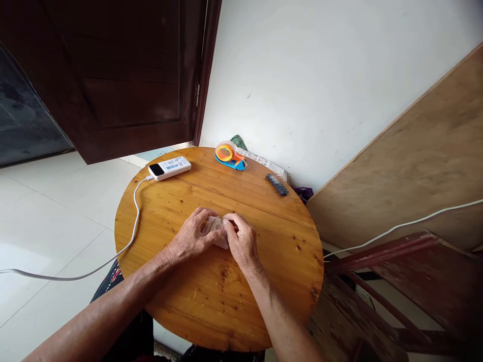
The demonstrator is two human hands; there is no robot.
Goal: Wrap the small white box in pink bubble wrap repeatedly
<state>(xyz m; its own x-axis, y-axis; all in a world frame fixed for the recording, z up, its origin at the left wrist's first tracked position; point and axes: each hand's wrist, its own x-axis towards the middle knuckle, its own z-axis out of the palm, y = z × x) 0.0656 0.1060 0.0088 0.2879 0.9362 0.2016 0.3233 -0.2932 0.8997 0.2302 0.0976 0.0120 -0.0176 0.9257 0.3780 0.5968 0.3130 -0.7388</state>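
A small, crumpled, whitish piece (216, 224), perhaps paper or thin plastic, is between my hands over the middle of the round wooden table (279, 281). My left hand (193, 235) curves around its left side, thumb along the near edge and fingers at the far edge. At its upper right, my right hand (242, 241) pinches the piece between thumb and index finger. Both hands are closed on it, and my fingers hide part of it.
Along the table's far edge are a white power bank (173, 167) with a plugged-in cable (136, 211), an orange and blue tape dispenser (231, 156) and a pixelated dark object (276, 184). A wall (302, 75) stands behind; a worn reddish wooden chair (381, 256) is at right.
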